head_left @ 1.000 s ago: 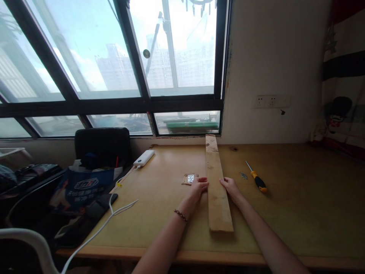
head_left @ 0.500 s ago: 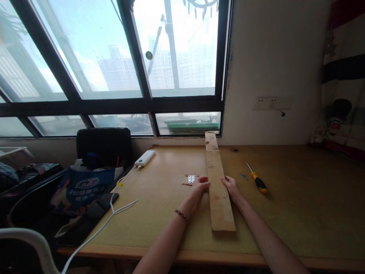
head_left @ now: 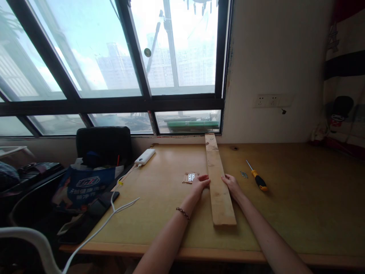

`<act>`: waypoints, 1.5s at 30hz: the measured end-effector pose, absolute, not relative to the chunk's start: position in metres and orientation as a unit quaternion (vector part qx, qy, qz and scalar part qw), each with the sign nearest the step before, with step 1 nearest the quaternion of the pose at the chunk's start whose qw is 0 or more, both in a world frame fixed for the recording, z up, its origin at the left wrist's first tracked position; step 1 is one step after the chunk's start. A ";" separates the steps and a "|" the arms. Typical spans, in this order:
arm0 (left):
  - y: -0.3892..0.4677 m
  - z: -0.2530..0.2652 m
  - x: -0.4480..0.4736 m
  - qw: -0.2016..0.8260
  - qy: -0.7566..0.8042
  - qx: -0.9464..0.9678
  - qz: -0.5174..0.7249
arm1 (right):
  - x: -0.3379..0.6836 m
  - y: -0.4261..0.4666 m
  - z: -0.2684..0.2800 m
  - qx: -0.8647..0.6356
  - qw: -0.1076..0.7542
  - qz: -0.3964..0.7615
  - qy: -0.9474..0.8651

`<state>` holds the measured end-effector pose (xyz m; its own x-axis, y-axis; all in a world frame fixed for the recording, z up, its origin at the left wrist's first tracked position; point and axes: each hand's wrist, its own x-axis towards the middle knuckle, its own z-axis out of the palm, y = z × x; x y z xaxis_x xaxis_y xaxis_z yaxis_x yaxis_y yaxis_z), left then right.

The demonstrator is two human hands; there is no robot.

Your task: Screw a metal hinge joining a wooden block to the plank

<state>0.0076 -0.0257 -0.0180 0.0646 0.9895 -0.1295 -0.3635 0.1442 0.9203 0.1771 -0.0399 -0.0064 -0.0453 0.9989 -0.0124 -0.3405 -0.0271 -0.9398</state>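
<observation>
A long wooden board [head_left: 218, 177] reaches from near the table's front toward the window, its far end rough and pale. My left hand [head_left: 201, 185] grips its left edge, fingers against the side. On the opposite edge my right hand [head_left: 231, 184] holds it with the thumb on top. Just left of my left hand lies a silver hinge [head_left: 191, 177] on a torn piece of brown cardboard [head_left: 185, 179]. Several screws [head_left: 243, 174] sit to the right of the board, beside a screwdriver [head_left: 259, 180] with a yellow and black handle.
A white power bank [head_left: 145, 156] with a white cable [head_left: 112, 201] occupies the table's left side. The wooden table [head_left: 299, 205] meets the wall below the window. A black chair [head_left: 103, 142] holding a blue bag [head_left: 82, 186] stands at left. Wall sockets [head_left: 266, 100] are at back right.
The board's near end sits slightly farther from the table's front edge, and the board looks lower and flatter. Both hands keep their hold on its sides.
</observation>
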 end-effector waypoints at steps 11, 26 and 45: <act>-0.026 -0.008 0.005 0.566 0.447 0.450 0.528 | 0.180 -0.033 -0.012 -0.413 0.570 0.569 -0.426; -0.008 -0.006 -0.088 0.140 0.632 0.724 0.240 | 0.184 -0.032 -0.020 -0.524 0.626 0.455 -0.355; -0.007 -0.004 -0.079 0.250 0.563 0.641 0.458 | 0.179 -0.046 -0.003 -0.548 0.642 0.314 -0.434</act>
<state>-0.0788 -0.0074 -0.0042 -0.0530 0.9506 0.3060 0.4923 -0.2417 0.8362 0.1788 -0.0461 -0.0027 0.4252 0.8797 0.2130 0.0729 0.2013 -0.9768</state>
